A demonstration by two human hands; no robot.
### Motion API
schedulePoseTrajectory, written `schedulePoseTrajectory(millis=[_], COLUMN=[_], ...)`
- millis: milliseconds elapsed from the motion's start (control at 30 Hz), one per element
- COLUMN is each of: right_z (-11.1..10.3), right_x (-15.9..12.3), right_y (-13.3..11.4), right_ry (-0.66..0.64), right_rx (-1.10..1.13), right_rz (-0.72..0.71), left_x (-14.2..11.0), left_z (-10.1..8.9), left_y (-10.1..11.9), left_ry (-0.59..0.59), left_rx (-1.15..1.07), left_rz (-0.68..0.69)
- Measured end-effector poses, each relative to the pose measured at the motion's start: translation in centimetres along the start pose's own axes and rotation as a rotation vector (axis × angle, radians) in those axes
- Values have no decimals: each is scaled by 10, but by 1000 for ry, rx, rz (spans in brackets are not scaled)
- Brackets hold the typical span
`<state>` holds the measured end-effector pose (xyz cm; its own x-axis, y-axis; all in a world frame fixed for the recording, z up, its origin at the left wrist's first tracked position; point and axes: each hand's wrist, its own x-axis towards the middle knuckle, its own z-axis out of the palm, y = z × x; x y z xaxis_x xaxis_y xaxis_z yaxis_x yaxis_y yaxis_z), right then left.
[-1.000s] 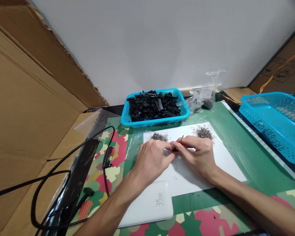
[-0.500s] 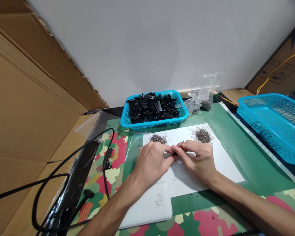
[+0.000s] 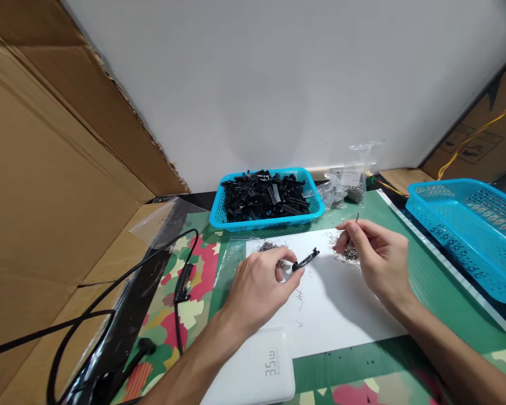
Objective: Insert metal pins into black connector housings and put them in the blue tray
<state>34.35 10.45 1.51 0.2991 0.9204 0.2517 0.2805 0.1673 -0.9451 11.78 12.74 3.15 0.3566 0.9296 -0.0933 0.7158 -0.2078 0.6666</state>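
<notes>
My left hand pinches one end of a narrow black plastic part between thumb and fingertips, its free end pointing up and right above the white paper. My right hand is closed on a thin metal-tipped tool, held like a pen; its exact kind is unclear. Beneath the right fingertips lies a heap of tiny metal pieces, partly covered. A second heap of small metal pieces shows behind my left hand. Several loose wire-like bits are scattered on the paper.
A blue basket full of black plastic parts stands at the back. Clear bags sit beside it. Another blue basket is at right. A white device marked 35 lies in front, a black cable at left, cardboard beyond.
My hands have come apart. The right hand has moved right with the tool, over the right heap, while the left keeps the black part, now plainly visible. The view has tilted slightly upward.
</notes>
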Motion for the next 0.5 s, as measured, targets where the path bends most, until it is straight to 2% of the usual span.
schedulePoseTrajectory(millis=[100, 200, 433, 500], right_z=[-12, -18, -2, 1], right_x=[9, 13, -1, -2], right_y=[5, 10, 11, 10], right_ry=[-113, -285, -534, -554], right_rx=[-141, -353, -525, -544], right_rz=[40, 55, 51, 39], left_x=[1, 2, 3, 4], left_z=[-2, -2, -1, 0], left_y=[-1, -2, -7, -8], left_ry=[36, 42, 168, 183], left_rx=[-68, -109, -197, -234], left_rz=[-30, -38, -57, -84])
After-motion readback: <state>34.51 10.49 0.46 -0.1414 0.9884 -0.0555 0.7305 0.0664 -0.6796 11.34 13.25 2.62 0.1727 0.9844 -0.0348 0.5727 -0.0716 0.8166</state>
